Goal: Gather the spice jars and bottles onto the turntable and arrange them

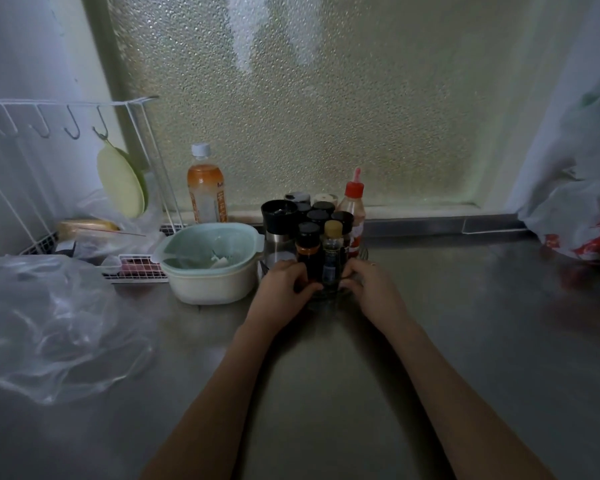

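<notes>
Several spice jars with black lids [317, 214] stand packed together on a clear turntable [326, 296] near the back of the steel counter. A tall grinder with a black cap [278, 230] stands at the left of the group and a red-capped sauce bottle [353, 216] at the right. At the front are a dark bottle with an orange band [307, 249] and a small bottle with a tan cap [332, 254]. My left hand [284, 284] grips the turntable's left front rim. My right hand [369, 282] grips its right front rim.
A mint and cream bowl [210, 263] sits just left of the turntable. An orange drink bottle [205, 188] stands behind it. A white wire rack [66, 161] with hooks fills the left, clear plastic bags [49, 323] lie in front, and a red-printed bag [582, 216] lies at the right.
</notes>
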Demonstrator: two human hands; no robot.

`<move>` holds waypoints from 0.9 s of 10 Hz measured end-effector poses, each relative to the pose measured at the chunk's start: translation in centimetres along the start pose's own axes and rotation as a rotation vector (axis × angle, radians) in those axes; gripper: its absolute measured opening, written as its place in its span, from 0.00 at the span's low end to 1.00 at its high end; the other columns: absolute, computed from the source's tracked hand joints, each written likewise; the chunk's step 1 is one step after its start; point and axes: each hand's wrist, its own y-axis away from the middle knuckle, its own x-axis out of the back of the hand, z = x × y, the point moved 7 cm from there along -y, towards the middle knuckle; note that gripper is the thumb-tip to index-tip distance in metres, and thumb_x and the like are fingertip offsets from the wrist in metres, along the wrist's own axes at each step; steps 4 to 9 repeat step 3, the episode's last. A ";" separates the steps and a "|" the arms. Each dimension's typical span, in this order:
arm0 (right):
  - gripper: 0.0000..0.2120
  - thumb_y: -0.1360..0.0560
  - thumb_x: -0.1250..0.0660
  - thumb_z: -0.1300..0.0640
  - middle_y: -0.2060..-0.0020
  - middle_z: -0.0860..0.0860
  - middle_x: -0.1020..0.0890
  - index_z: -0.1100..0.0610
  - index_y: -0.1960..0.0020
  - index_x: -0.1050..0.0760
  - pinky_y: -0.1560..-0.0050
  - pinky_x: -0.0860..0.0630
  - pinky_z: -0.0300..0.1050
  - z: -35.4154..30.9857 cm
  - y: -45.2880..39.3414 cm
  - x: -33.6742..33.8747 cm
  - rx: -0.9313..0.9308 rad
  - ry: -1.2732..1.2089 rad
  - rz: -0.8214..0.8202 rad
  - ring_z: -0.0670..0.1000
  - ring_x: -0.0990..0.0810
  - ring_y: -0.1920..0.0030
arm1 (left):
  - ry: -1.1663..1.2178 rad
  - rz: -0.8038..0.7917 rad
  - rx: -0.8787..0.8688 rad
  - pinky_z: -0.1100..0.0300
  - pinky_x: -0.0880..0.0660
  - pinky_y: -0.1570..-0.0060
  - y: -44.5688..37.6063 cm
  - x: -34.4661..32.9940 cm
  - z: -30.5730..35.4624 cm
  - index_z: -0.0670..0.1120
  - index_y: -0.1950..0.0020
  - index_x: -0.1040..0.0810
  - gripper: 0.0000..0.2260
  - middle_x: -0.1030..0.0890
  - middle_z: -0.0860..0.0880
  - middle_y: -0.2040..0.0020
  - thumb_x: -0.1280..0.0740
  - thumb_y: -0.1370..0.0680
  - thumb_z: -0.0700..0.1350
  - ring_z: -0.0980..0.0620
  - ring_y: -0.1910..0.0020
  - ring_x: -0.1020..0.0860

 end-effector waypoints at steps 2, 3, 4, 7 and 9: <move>0.03 0.30 0.31 0.65 0.60 0.53 0.21 0.60 0.59 0.25 0.60 0.34 0.27 0.6 0.0 0.0 0.017 -0.044 0.013 0.53 0.23 0.58 | 0.007 0.025 -0.031 0.59 0.31 0.63 0.2 -0.4 0.3 0.44 0.63 0.29 0.11 0.28 0.50 0.61 0.29 0.29 0.48 0.51 0.61 0.29; 0.05 0.27 0.33 0.64 0.57 0.50 0.19 0.56 0.54 0.22 0.55 0.30 0.32 0.2 0.1 1.4 -0.037 -0.167 0.071 0.50 0.21 0.53 | 0.052 0.168 -0.090 0.55 0.26 0.58 0.0 1.7 1.6 0.45 0.56 0.28 0.10 0.27 0.49 0.56 0.33 0.29 0.50 0.50 0.56 0.28; 0.05 0.27 0.33 0.64 0.57 0.50 0.19 0.56 0.54 0.22 0.55 0.30 0.32 0.2 0.1 1.4 -0.037 -0.167 0.071 0.50 0.21 0.53 | 0.052 0.168 -0.090 0.55 0.26 0.58 0.0 1.7 1.6 0.45 0.56 0.28 0.10 0.27 0.49 0.56 0.33 0.29 0.50 0.50 0.56 0.28; 0.05 0.27 0.33 0.64 0.57 0.50 0.19 0.56 0.54 0.22 0.55 0.30 0.32 0.2 0.1 1.4 -0.037 -0.167 0.071 0.50 0.21 0.53 | 0.052 0.168 -0.090 0.55 0.26 0.58 0.0 1.7 1.6 0.45 0.56 0.28 0.10 0.27 0.49 0.56 0.33 0.29 0.50 0.50 0.56 0.28; 0.05 0.27 0.33 0.64 0.57 0.50 0.19 0.56 0.54 0.22 0.55 0.30 0.32 0.2 0.1 1.4 -0.037 -0.167 0.071 0.50 0.21 0.53 | 0.052 0.168 -0.090 0.55 0.26 0.58 0.0 1.7 1.6 0.45 0.56 0.28 0.10 0.27 0.49 0.56 0.33 0.29 0.50 0.50 0.56 0.28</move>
